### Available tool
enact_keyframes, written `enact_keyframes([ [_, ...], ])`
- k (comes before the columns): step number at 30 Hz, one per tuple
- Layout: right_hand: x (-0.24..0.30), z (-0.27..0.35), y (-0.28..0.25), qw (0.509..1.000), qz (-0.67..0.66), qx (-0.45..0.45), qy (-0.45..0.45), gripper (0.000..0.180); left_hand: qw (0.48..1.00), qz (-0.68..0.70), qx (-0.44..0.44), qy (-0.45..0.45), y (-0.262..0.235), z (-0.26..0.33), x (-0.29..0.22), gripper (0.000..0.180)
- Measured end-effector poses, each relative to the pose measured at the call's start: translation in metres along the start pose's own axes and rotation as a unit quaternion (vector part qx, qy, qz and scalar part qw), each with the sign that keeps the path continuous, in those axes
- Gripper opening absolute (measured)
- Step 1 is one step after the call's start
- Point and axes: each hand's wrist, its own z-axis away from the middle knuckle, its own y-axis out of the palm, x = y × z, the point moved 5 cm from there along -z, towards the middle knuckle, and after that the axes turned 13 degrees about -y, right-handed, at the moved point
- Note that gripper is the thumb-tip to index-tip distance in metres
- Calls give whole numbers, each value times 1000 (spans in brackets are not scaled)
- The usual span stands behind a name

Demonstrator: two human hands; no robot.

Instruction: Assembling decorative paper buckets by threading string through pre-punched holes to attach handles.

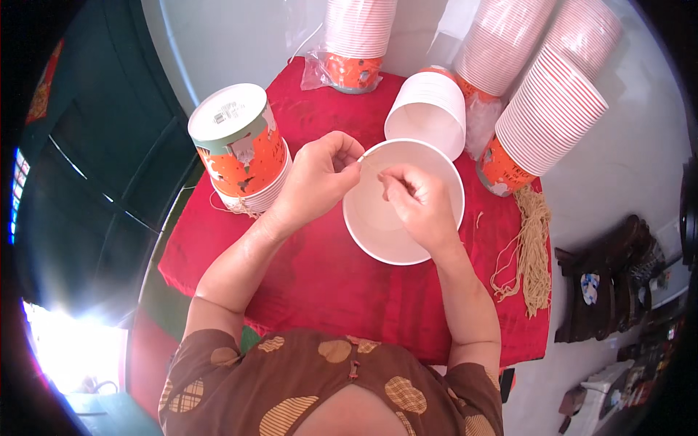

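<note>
Over the white paper cup [378, 225], the left hand [320, 174] and right hand [418, 200] each pinch a thin string [366, 161]; seemingly threading it through the rim, which needs steady, fine pulling.

Both hands [371, 185] at white bowl [378, 232]

One head camera looks steeply down, close over the red-clothed table [320, 276].

Small worktop w/ bright red cloth cover [320, 283] sits on pale grey smooth floor [625, 174]. Dark green panelled door or wall [87, 167] at left. Harsh white daylight glare [73, 349] lower left. Dark brown carved wooden furniture [611, 276] at right, small clutter below it.
</note>
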Motion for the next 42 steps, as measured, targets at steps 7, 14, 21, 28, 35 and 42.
enact_keyframes([
  [7,17,-4,-12,987,138,-30,-71,5,999,37,-26,-25,2,12,-4,12],
  [14,45,-6,-6,962,174,-44,-206,17,999,38,-20,-21,10,19,-11,12],
  [21,42,-5,0,950,172,-54,-256,24,999,32,-24,-19,13,24,-14,12],
  [28,40,-6,0,945,182,-50,-266,24,998,55,-11,-27,15,25,-14,13],
  [35,42,-6,1,918,230,-45,-319,25,997,63,-1,-50,16,25,-15,13],
  [42,43,-5,2,911,233,-47,-338,26,998,56,-7,-38,16,25,-14,13],
])
